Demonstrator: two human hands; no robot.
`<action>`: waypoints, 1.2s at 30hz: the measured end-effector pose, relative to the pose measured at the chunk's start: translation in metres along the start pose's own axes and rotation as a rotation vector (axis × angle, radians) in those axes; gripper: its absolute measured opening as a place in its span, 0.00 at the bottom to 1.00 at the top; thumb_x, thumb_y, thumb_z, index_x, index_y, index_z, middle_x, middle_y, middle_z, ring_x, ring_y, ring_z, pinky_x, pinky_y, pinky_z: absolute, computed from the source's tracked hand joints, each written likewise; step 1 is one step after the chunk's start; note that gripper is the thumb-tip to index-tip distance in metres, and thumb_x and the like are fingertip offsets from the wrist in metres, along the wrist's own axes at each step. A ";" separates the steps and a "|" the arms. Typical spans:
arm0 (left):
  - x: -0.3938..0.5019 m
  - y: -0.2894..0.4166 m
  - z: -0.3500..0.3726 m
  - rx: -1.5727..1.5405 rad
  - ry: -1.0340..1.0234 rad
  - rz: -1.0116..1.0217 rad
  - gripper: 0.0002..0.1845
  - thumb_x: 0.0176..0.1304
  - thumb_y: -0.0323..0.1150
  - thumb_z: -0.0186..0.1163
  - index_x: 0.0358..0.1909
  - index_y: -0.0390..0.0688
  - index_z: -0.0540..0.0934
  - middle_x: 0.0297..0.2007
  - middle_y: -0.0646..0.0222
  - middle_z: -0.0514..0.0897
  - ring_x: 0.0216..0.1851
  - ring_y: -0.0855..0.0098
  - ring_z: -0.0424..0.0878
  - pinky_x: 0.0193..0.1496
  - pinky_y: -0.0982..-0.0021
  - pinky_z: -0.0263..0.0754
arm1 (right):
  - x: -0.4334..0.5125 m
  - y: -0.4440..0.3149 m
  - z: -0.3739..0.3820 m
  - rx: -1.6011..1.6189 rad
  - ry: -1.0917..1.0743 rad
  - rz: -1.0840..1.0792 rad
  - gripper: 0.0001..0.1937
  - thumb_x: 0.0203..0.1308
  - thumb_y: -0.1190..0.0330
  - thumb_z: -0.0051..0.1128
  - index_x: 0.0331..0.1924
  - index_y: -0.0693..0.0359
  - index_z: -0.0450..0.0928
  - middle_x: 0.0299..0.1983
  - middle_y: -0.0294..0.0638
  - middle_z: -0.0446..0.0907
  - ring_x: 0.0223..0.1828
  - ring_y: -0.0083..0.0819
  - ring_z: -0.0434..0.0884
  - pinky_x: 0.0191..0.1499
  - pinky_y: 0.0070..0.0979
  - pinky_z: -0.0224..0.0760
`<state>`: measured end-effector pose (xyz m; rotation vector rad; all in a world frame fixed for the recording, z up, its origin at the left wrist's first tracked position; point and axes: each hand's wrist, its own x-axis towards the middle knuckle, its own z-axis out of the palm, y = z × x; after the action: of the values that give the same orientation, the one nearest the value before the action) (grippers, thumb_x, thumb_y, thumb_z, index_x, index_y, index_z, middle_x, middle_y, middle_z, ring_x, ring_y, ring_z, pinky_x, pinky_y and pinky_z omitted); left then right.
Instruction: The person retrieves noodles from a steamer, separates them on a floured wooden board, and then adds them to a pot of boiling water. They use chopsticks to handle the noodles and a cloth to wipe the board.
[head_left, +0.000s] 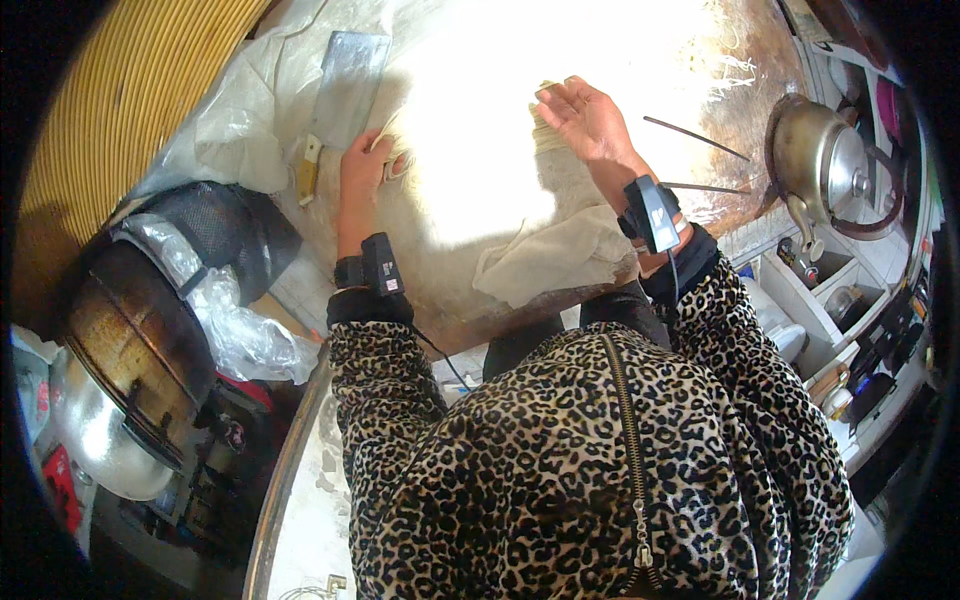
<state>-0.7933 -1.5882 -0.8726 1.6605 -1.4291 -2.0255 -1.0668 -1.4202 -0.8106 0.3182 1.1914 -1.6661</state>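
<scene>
My left hand (361, 169) grips one end of a bundle of pale noodle strands (397, 139), and a few loops hang below its fingers. My right hand (589, 120) is raised, palm towards me, fingers bent; more noodle strands (547, 135) show beside and behind its fingertips. Whether its fingers hold them cannot be made out. Glare whites out the surface between the hands and hides most of the strands. A cleaver with a wide, flour-dusted blade (351, 86) lies just beyond my left hand, its handle (308, 169) to the left.
A pale cloth (559, 259) lies on the wooden board's near edge (502, 319). Two thin sticks (697, 139) and a metal kettle (840, 169) are at right. Loose strands (739, 71) lie at the far right. Plastic sheeting (240, 142) and a blackened pot (139, 337) are at left.
</scene>
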 end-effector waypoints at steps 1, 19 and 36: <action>0.000 -0.001 0.001 0.139 0.093 0.065 0.18 0.61 0.36 0.61 0.49 0.35 0.77 0.34 0.68 0.83 0.32 0.74 0.82 0.35 0.75 0.77 | -0.005 0.004 0.002 -0.083 -0.023 -0.047 0.27 0.73 0.69 0.33 0.70 0.71 0.43 0.69 0.56 0.50 0.68 0.48 0.60 0.68 0.42 0.62; -0.006 0.012 0.067 -0.543 0.251 0.112 0.13 0.63 0.28 0.57 0.49 0.39 0.72 0.37 0.66 0.80 0.37 0.73 0.78 0.39 0.73 0.74 | 0.008 0.062 0.019 -1.808 -0.552 -1.216 0.16 0.52 0.74 0.56 0.48 0.58 0.80 0.49 0.40 0.79 0.56 0.37 0.73 0.60 0.36 0.63; -0.004 -0.010 0.044 0.624 0.685 0.531 0.16 0.57 0.34 0.63 0.44 0.38 0.77 0.40 0.62 0.80 0.37 0.64 0.79 0.44 0.64 0.74 | -0.031 0.074 0.013 -1.739 -0.571 -1.099 0.19 0.52 0.76 0.54 0.51 0.59 0.78 0.53 0.42 0.74 0.55 0.40 0.71 0.58 0.38 0.62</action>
<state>-0.8241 -1.5558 -0.8802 1.6537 -1.9998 -0.6595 -0.9873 -1.4126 -0.8240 -1.9739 1.9379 -0.6962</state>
